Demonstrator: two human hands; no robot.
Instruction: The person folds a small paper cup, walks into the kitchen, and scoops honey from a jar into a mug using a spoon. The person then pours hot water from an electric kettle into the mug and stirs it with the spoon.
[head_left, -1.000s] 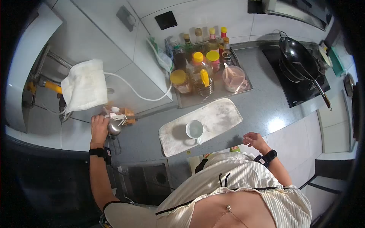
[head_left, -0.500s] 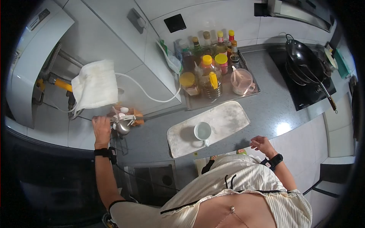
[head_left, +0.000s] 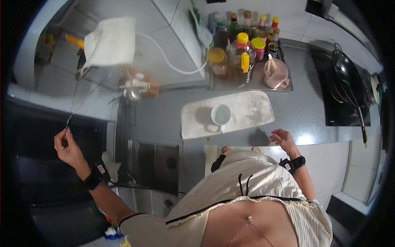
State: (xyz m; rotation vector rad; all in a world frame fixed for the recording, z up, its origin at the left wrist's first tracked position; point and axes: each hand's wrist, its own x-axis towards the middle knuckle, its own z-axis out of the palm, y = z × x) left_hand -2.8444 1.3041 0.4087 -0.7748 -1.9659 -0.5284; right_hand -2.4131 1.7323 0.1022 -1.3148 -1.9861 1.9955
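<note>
My left hand (head_left: 68,150) is out at the far left, pinching the end of a thin metal utensil (head_left: 70,118). The utensil points up and to the right, and its far end is too blurred to identify. My right hand (head_left: 284,140) hangs at the counter's front edge, fingers loosely bent and apart, holding nothing. Between the hands, a white mug (head_left: 222,126) with its handle toward me stands upright on a pale stained mat (head_left: 251,109). Its inside looks pale, and I cannot tell what it contains.
Bottles and jars crowd a metal tray (head_left: 259,82) behind the mat, beside a clear pink-tinted jug (head_left: 275,74). A black wok (head_left: 347,70) sits on the stove at right. A sink (head_left: 156,164) lies front left. A utensil holder (head_left: 140,86) stands by the wall below a white cloth (head_left: 110,43).
My left hand has moved from the utensil holder down and left, drawing out the thin metal utensil. The camera view has shifted. My right hand stays near the counter edge.
</note>
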